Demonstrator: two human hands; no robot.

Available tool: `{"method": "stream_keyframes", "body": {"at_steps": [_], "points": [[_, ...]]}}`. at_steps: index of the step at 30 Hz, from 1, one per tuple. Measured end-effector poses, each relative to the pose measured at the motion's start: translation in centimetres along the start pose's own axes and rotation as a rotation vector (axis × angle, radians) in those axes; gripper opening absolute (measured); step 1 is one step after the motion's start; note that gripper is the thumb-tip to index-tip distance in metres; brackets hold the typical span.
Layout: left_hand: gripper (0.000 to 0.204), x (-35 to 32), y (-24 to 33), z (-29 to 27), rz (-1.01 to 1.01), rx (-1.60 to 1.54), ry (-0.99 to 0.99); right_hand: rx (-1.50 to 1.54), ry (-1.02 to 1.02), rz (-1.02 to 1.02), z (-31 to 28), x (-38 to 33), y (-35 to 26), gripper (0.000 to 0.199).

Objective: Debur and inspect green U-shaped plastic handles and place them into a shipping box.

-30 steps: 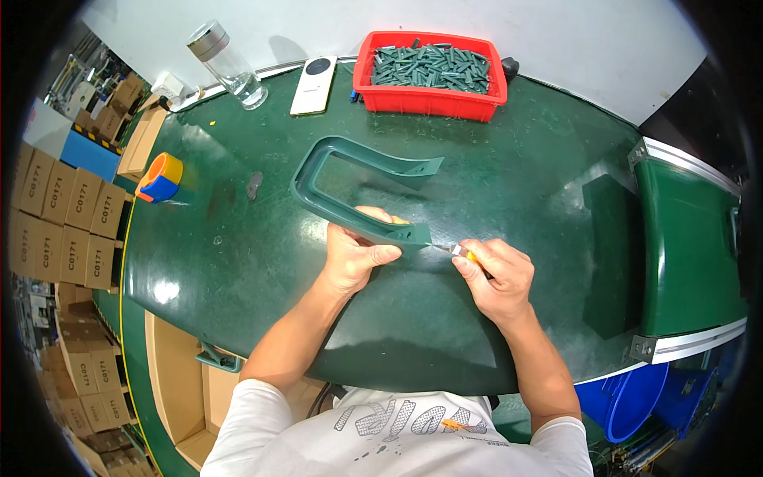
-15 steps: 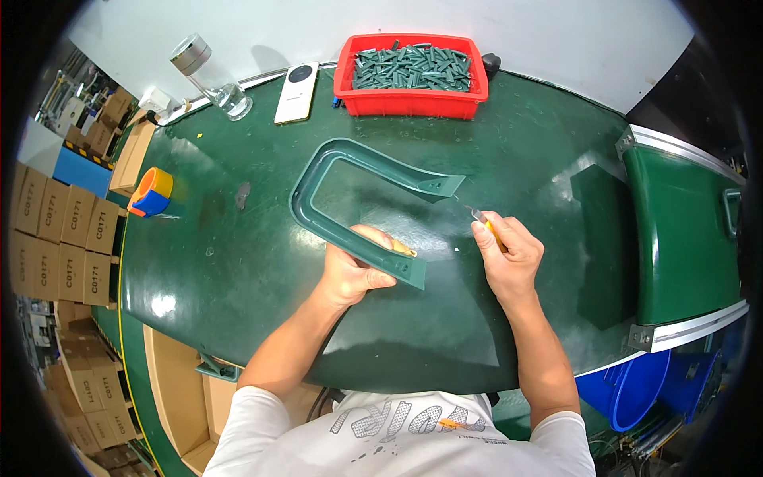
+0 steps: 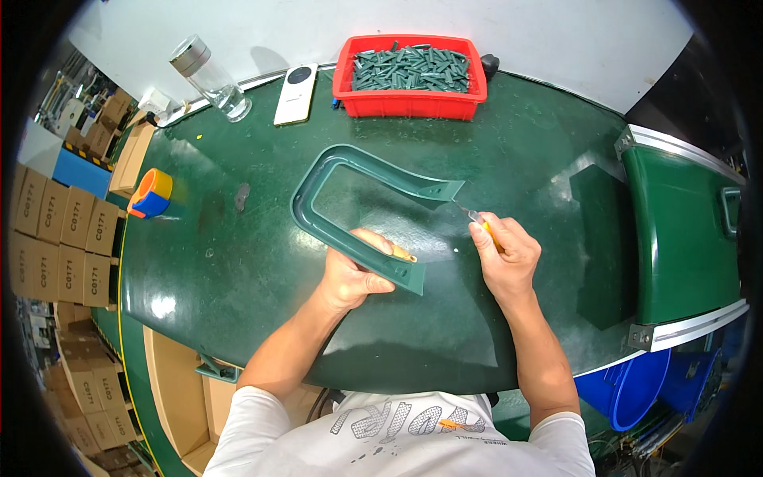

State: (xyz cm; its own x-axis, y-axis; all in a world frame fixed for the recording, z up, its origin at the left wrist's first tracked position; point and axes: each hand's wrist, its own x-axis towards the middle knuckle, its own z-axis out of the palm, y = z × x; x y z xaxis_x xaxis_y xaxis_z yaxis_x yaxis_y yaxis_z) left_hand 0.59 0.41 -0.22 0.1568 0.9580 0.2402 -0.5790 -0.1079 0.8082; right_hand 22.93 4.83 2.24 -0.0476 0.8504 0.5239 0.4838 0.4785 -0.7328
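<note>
A green U-shaped plastic handle (image 3: 306, 203) is tilted above the worktable, its closed bend to the left and both flat ends to the right. My left hand (image 3: 350, 278) is wrapped round its near leg, and a yellowish covering (image 3: 403, 253) shows on a finger there. In my right hand (image 3: 510, 256) is a small knife (image 3: 486, 229) with a yellow handle and a thin blade. The blade's tip reaches the end of the far leg; whether it touches is too fine to tell.
Small green plastic pieces fill a red bin (image 3: 409, 106) at the back. Beside it lie a phone (image 3: 296, 95) and a glass bottle (image 3: 222, 87). A tape roll (image 3: 151, 192) stands left, a green conveyor (image 3: 679, 230) right. A blue bin (image 3: 628, 389) sits below the table's right edge.
The handle's bend and far leg have dipped slightly toward me. My right hand has shifted a little to the left, with the blade staying near the far leg's end.
</note>
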Motion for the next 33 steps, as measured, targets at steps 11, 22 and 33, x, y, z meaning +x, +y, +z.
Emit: {"method": "stream_keyframes", "body": {"at_steps": [11, 22, 33], "points": [[0.046, -0.1, -0.2, 0.3, -0.046, -0.042, -0.151, -0.062, 0.172, 0.164, -1.0, 1.4, 1.0, 0.018], [0.043, 0.3, 0.1, -0.6, -0.029, 0.059, -0.181, 0.751, -0.358, 0.633, -3.1, 1.9, 0.6, 0.034], [0.043, 0.4, 0.1, -0.6, -0.015, 0.056, -0.192, 0.731, -0.468, 0.627, -3.4, 1.8, 0.3, 0.036]]}}
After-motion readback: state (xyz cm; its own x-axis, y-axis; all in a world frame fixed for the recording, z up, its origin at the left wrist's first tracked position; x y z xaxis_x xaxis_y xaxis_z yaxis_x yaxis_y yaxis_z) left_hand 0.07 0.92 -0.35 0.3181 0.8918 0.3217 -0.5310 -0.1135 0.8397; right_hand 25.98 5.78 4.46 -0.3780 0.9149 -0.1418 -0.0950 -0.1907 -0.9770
